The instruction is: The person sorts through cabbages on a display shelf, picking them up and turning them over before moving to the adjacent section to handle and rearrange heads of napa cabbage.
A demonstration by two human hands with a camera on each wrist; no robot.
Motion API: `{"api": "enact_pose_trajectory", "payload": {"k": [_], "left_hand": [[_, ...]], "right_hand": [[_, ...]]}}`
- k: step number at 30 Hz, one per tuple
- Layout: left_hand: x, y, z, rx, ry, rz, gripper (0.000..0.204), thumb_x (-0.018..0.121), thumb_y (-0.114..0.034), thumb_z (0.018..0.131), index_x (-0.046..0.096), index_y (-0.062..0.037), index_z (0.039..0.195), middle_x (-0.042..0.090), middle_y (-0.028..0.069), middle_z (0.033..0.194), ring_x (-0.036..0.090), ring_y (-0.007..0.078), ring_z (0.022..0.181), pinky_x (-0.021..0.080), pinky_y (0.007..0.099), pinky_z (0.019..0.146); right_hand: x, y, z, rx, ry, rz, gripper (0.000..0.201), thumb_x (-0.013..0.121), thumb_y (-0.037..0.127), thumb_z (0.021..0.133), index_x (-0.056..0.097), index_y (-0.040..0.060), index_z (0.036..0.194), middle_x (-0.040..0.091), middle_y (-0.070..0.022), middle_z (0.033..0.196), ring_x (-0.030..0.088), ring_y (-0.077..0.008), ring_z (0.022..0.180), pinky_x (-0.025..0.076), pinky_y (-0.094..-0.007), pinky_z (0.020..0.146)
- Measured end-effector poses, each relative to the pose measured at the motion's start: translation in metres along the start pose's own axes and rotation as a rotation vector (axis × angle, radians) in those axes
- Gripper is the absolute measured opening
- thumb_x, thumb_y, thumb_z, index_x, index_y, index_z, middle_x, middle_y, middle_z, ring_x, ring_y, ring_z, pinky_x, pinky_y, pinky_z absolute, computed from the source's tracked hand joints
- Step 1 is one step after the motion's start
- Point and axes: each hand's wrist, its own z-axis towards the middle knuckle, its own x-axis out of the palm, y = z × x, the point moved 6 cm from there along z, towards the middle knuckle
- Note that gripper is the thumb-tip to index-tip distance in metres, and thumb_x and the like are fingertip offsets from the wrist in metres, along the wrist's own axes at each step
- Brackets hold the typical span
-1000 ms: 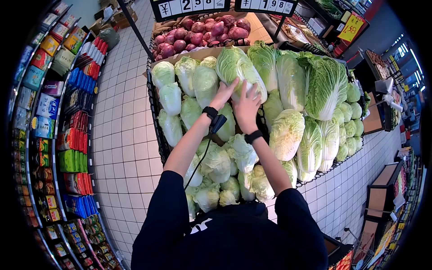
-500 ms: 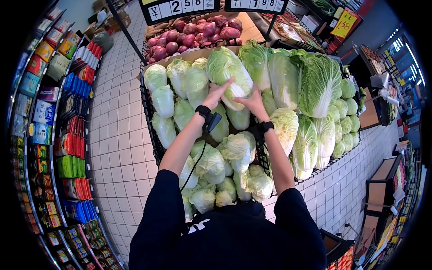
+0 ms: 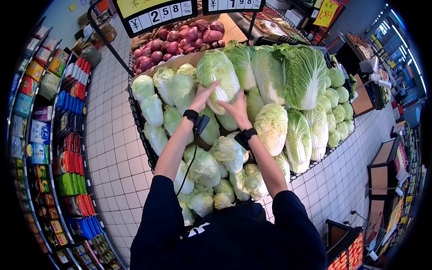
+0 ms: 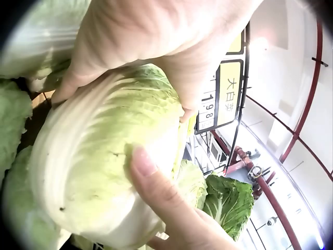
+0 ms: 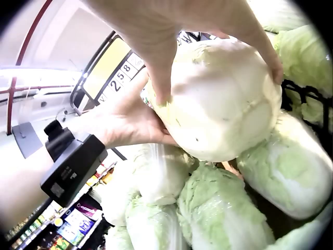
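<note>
Both hands hold a large pale-green napa cabbage (image 3: pixel 219 74) at the back of the display, one on each side of its white lower end. My left hand (image 3: pixel 202 96) has its thumb over the leaves and its fingers around the left side. Across from it, the right hand (image 3: pixel 237 110) grips the other side, its thumb (image 4: pixel 148 169) pressing the leaves in the left wrist view. From the right wrist, the cabbage's white base (image 5: pixel 223 109) shows between the right hand's spread thumb and fingers, above wrapped cabbages (image 5: pixel 218 208). The far fingertips are partly hidden.
More napa cabbages (image 3: pixel 271 128) surround the held one, with round cabbages (image 3: pixel 337 96) at the right. Red onions (image 3: pixel 180 42) lie behind, under price signs (image 3: pixel 155 18) on black posts. A packed shelf (image 3: pixel 72 135) lines the left beyond a tiled aisle (image 3: pixel 110 130).
The hands went from lying flat on the cabbage to gripping its sides, thumbs on top. The cabbage now looks shorter, tipped with its base towards me. The head view has shifted.
</note>
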Motion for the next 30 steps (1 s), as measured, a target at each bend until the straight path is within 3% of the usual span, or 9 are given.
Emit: {"api": "enact_pose_trajectory", "payload": {"k": [2,7,10,13,16,20,23,24,30], "left_hand": [[-0.006,0.003,-0.006,-0.055,0.023,-0.082,0.095,0.08,-0.038,0.073,0.025,0.0045,0.137,0.048,0.0183,0.13,0.051,0.0251,0.118,0.045,0.0359,0.096],[-0.012,-0.006,-0.024,-0.073,-0.003,-0.016,0.097,0.076,-0.046,0.076,0.023,0.0032,0.14,0.048,0.0177,0.13,0.052,0.0254,0.118,0.046,0.037,0.095],[-0.009,-0.018,-0.048,-0.133,0.011,-0.013,0.099,0.073,-0.049,0.078,0.02,0.0042,0.142,0.047,0.0165,0.132,0.053,0.0265,0.116,0.046,0.037,0.095],[-0.026,0.003,-0.035,-0.133,-0.071,0.031,0.093,0.071,-0.051,0.079,0.03,0.0065,0.139,0.051,0.017,0.13,0.056,0.0275,0.113,0.046,0.0361,0.094],[-0.047,0.024,-0.004,0.143,-0.255,0.231,0.079,0.069,-0.054,0.079,0.053,0.0112,0.121,0.061,0.0248,0.116,0.059,0.034,0.109,0.044,0.0372,0.094],[-0.043,0.004,-0.024,0.149,-0.365,0.593,0.083,0.061,-0.057,0.083,0.049,0.0153,0.122,0.057,0.0326,0.118,0.054,0.043,0.113,0.04,0.0413,0.098],[-0.046,0.015,-0.026,0.235,-0.518,0.586,0.074,0.062,-0.053,0.085,0.054,0.0129,0.119,0.061,0.0278,0.115,0.058,0.0379,0.108,0.044,0.0383,0.094],[-0.036,0.003,-0.04,0.27,-0.474,0.59,0.078,0.059,-0.051,0.087,0.047,0.0175,0.123,0.058,0.0338,0.115,0.055,0.0442,0.111,0.04,0.0419,0.098],[-0.02,-0.007,-0.052,0.3,-0.334,0.639,0.072,0.057,-0.042,0.091,0.042,0.0179,0.127,0.057,0.0359,0.114,0.055,0.0436,0.111,0.041,0.0408,0.097]], "right_hand": [[0.005,0.0,-0.003,-0.032,0.012,-0.123,0.118,0.082,0.046,0.066,0.012,-0.0108,0.142,0.033,-0.0368,0.135,0.038,-0.0483,0.124,0.033,-0.0463,0.105],[-0.004,0.0,-0.006,-0.101,0.054,0.073,0.102,0.077,0.035,0.076,0.015,-0.0126,0.141,0.03,-0.037,0.14,0.036,-0.0447,0.13,0.034,-0.0424,0.106],[-0.028,0.018,-0.022,-0.217,0.022,0.093,0.087,0.074,0.03,0.079,0.026,-0.0113,0.139,0.043,-0.0326,0.133,0.044,-0.0424,0.125,0.037,-0.0428,0.103],[-0.054,0.033,-0.041,-0.16,0.028,0.132,0.061,0.068,0.023,0.085,0.043,-0.0061,0.132,0.058,-0.0246,0.12,0.057,-0.0343,0.112,0.044,-0.0395,0.096],[-0.08,0.042,-0.06,-0.189,0.1,0.336,0.031,0.059,0.016,0.092,0.058,0.0001,0.118,0.067,-0.0134,0.102,0.065,-0.0175,0.093,0.049,-0.0294,0.084],[-0.127,0.034,-0.083,-0.163,0.031,0.325,0.029,0.058,0.015,0.092,0.059,-0.0004,0.116,0.067,-0.0117,0.101,0.065,-0.0171,0.092,0.049,-0.0291,0.084],[-0.155,0.004,-0.095,-0.123,-0.029,0.319,0.027,0.057,0.014,0.092,0.059,-0.0007,0.115,0.067,-0.0118,0.101,0.064,-0.0171,0.093,0.049,-0.0294,0.084],[-0.165,-0.004,-0.1,-0.121,-0.057,0.278,0.027,0.057,0.014,0.092,0.06,-0.0011,0.115,0.067,-0.0119,0.102,0.064,-0.0167,0.094,0.049,-0.0294,0.084],[-0.217,-0.059,-0.127,-0.045,-0.138,0.277,0.027,0.056,0.013,0.092,0.06,-0.0007,0.115,0.068,-0.0104,0.101,0.064,-0.0163,0.093,0.049,-0.0284,0.082]]}}
